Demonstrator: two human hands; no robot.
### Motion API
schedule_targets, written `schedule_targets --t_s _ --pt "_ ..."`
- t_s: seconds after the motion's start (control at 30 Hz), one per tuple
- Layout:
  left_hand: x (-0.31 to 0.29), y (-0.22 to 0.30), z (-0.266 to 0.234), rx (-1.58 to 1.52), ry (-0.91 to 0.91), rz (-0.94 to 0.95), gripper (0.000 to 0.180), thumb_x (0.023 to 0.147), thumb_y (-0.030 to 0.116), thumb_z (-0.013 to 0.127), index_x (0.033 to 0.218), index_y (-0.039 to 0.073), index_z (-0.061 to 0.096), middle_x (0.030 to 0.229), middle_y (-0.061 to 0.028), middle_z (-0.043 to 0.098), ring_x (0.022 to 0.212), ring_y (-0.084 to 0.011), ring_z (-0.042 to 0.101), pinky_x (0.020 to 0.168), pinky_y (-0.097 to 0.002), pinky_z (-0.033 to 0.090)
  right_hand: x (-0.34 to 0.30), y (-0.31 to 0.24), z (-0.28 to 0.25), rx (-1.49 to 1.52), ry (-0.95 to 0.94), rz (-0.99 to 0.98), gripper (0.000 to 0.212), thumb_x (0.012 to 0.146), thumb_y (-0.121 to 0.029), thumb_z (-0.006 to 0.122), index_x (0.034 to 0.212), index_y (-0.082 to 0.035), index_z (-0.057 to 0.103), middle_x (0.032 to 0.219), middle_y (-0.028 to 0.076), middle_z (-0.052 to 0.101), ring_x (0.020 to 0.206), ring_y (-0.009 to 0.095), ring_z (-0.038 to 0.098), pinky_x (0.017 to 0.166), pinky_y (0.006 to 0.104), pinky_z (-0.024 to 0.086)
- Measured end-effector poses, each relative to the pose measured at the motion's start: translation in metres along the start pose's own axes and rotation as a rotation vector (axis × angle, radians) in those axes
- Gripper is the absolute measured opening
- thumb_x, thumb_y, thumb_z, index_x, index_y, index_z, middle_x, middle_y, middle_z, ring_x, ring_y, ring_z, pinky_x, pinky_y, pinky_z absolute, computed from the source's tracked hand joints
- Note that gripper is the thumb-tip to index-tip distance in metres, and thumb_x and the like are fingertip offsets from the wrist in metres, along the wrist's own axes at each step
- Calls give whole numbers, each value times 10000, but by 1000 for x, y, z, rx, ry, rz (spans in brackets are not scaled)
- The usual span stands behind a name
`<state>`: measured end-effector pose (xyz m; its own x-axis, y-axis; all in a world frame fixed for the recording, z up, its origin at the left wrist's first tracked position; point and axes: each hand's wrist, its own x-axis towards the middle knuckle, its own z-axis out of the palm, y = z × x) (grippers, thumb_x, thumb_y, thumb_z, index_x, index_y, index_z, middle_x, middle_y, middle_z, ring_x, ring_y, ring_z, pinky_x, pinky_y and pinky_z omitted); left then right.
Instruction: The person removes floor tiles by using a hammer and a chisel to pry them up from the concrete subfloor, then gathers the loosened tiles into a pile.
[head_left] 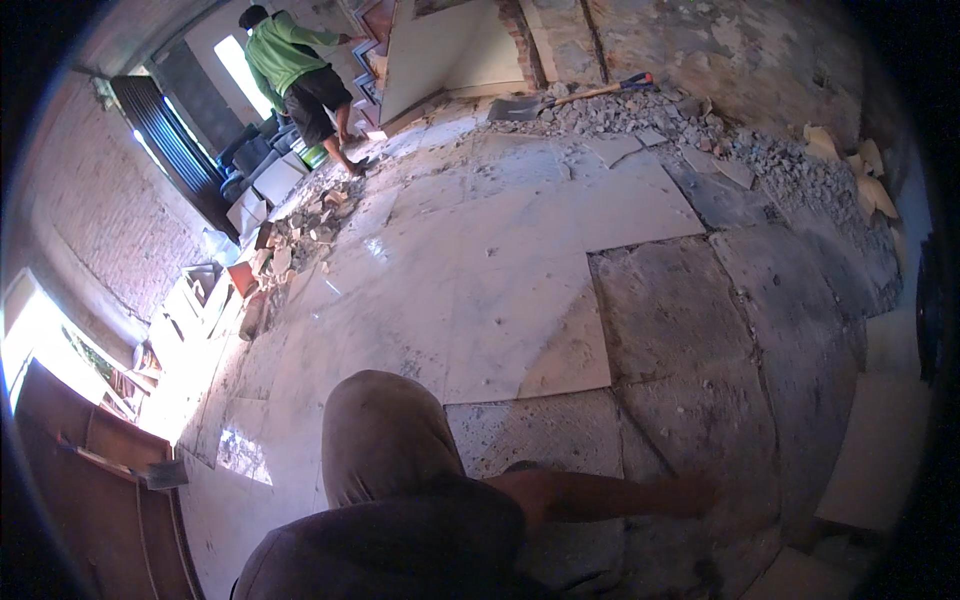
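Note:
Neither of my hands shows in the head view. Close in front, at the lower middle, another person in a brown hood [388,440] and dark top is seen from behind. That person's bare arm [600,497] reaches right, and the hand [697,493] is low over the exposed grey floor. A thin dark bar [645,437] slants from near that hand to the edge of the pale floor tiles [530,330]. Whether the hand grips the bar is too dark to tell.
Rubble [690,115] lies along the far wall, with a shovel [590,93] on it. A person in a green top [285,50] stands far left near broken tiles [285,255]. A brown door panel [95,480] bearing a tool with a metal blade [165,474] is lower left.

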<state>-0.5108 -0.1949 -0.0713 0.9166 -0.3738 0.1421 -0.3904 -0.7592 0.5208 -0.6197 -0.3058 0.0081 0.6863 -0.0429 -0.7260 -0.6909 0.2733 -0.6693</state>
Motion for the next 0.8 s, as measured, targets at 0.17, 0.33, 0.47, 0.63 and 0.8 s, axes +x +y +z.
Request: schedule_targets --t_s 0.17,0.33,0.47,0.63,0.8 --pt "-40 4 12 -7 -284 71 226 768 159 550 942 19 586 985 -144 588 935 -317 586 796 -425 477 -5 6 0 -1 9 2 242 905 -245 491 702 -158 393 566 -49 338 442 78 318 376 248 263" --pt "-44 -38 35 112 -201 219 289 796 169 549 1054 43 584 1142 -151 557 1096 -299 505 932 -442 403 -15 11 2 31 -17 9 239 906 -249 492 707 -156 396 571 -48 341 447 78 322 379 247 264" --pt "-15 -16 29 -556 232 134 293 878 134 450 1148 70 542 1293 -159 455 1173 -310 436 998 -439 338 -23 9 -55 10 124 -63 237 906 -251 492 711 -155 399 576 -47 343 452 77 325 382 246 265" --pt "9 3 -20 131 -64 11 253 823 226 554 1014 66 600 1093 -119 566 1043 -263 522 848 -390 453 -50 7 -90 -48 241 -114 235 906 -255 493 715 -153 402 582 -46 346 457 77 329 385 245 266" --pt "12 6 -34 275 21 54 236 818 241 574 970 61 590 981 -87 591 1014 -241 524 799 -387 456 -59 -8 -78 187 87 39 201 906 -244 491 750 -132 431 584 -43 339 460 75 329 384 242 267"
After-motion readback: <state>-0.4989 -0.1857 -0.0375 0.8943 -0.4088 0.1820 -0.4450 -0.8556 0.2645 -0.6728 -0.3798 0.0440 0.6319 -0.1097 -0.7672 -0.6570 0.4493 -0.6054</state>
